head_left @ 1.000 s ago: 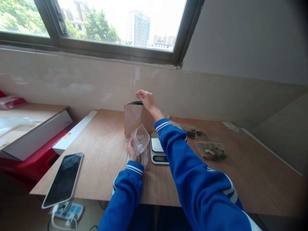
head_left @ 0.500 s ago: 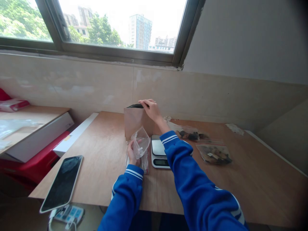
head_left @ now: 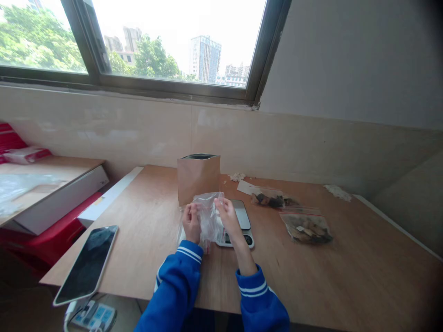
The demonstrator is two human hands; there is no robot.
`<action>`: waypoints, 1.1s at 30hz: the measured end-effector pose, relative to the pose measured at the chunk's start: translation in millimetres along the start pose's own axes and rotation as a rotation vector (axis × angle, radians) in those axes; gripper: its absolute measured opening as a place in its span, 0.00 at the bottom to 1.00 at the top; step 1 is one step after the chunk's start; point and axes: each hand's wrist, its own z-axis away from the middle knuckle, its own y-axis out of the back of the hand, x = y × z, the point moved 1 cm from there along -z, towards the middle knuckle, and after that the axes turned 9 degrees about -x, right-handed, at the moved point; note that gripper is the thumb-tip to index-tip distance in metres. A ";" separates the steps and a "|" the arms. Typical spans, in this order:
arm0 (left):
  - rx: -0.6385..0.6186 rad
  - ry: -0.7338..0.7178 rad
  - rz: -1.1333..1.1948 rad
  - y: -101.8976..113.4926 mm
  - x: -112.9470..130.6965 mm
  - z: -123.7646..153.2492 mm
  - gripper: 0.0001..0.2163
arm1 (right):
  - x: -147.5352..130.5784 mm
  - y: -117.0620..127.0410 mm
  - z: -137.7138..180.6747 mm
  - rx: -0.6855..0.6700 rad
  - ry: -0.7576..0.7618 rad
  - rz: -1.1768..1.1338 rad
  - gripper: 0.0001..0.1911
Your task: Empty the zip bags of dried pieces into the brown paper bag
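Note:
My left hand (head_left: pixel 191 223) and my right hand (head_left: pixel 226 216) both grip a small clear plastic zip bag (head_left: pixel 208 215) held upright between them, just above the wooden table (head_left: pixel 145 240). Fingers of both hands are closed on the bag's upper edges. Directly behind the bag stands an open brown paper bag (head_left: pixel 198 178). A small white digital scale (head_left: pixel 241 226) lies right of the hands, partly hidden by my right hand. More flat clear bags lie under my left hand.
Two filled zip bags with dark contents (head_left: pixel 270 199) (head_left: pixel 307 227) lie to the right. A phone (head_left: pixel 87 263) overhangs the table's front left edge, above a power strip (head_left: pixel 90 315). A white box (head_left: pixel 104 198) and a red-and-white side bench (head_left: pixel 48 203) sit left.
My right hand left the paper bag's rim and came back down to the clear bag, which both hands now hold. The view tilted slightly.

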 end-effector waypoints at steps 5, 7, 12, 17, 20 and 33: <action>-0.239 0.010 -0.223 2.5 19.8 14.2 0.05 | 6.5 23.5 8.5 0.091 0.021 -0.207 0.28; -0.276 0.000 -0.303 2.8 26.5 20.3 0.04 | 3.7 26.0 14.0 0.154 0.037 -0.227 0.28; -0.175 -0.049 -0.397 -2.9 32.9 34.8 0.05 | 11.9 15.3 50.2 0.055 -0.038 -0.252 0.30; -0.076 -0.022 -0.328 -3.7 38.0 44.1 0.03 | 23.4 12.4 86.5 -0.017 -0.154 -0.307 0.33; -0.036 -0.034 -0.353 -0.6 42.7 46.3 0.02 | 24.1 9.9 90.2 -0.027 -0.154 -0.338 0.34; 0.092 -0.044 -0.833 23.4 52.8 15.4 0.05 | 47.7 53.2 107.1 0.036 -0.105 -0.291 0.24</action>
